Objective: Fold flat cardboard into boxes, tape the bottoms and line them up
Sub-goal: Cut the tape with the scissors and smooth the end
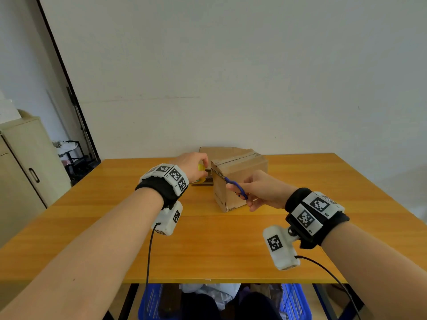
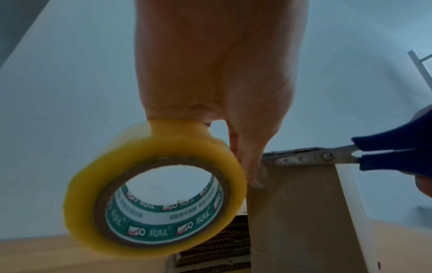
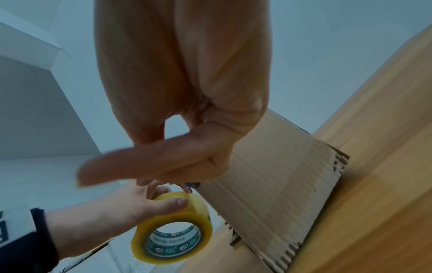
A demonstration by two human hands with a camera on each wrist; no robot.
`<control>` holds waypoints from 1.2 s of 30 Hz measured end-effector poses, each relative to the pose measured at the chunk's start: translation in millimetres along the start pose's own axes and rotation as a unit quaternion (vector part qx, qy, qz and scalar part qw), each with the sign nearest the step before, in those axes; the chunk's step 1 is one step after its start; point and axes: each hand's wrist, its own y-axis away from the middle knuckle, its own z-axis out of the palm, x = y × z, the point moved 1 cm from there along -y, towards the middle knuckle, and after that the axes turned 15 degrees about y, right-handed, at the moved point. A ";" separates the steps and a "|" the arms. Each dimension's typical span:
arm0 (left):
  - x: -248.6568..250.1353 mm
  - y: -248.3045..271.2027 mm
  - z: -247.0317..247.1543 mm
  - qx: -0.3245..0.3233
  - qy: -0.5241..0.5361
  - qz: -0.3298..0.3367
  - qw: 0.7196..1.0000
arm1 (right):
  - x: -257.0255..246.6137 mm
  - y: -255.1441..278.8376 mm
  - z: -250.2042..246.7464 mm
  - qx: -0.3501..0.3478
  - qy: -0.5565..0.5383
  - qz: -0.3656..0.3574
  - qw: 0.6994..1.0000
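A folded cardboard box [image 1: 239,181] stands on the wooden table [image 1: 184,239], with a tape strip along its top seam. My left hand [image 1: 193,166] grips a yellowish roll of clear tape [image 2: 154,188] just left of the box's top corner. My right hand [image 1: 258,190] holds blue-handled scissors [image 1: 234,183]; their blades [image 2: 297,158] lie at the box's top edge, next to the left fingers. In the right wrist view the tape roll [image 3: 173,229] hangs beside the box wall [image 3: 268,184]. The scissors are almost hidden there.
A stack of flat cardboard [image 1: 204,181] lies behind the roll, left of the box. More cardboard [image 1: 221,152] leans at the wall behind. A cabinet [image 1: 23,162] stands at the left, blue baskets [image 1: 150,301] under the table.
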 end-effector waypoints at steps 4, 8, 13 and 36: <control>-10.0 3.3 -2.7 -0.006 -0.051 -0.025 0.998 | 2.7 1.9 -4.4 0.022 -0.005 0.004 1.000; -19.5 5.1 -1.5 0.002 0.035 -0.044 0.998 | 4.6 2.5 -5.7 0.010 0.010 0.011 1.000; -23.3 6.6 0.3 -0.004 0.125 -0.047 0.991 | 3.2 -2.5 -3.8 -0.021 0.033 0.046 0.998; -21.7 21.6 9.9 0.016 0.206 0.006 0.978 | 5.5 -31.0 10.4 -0.045 0.472 0.006 0.880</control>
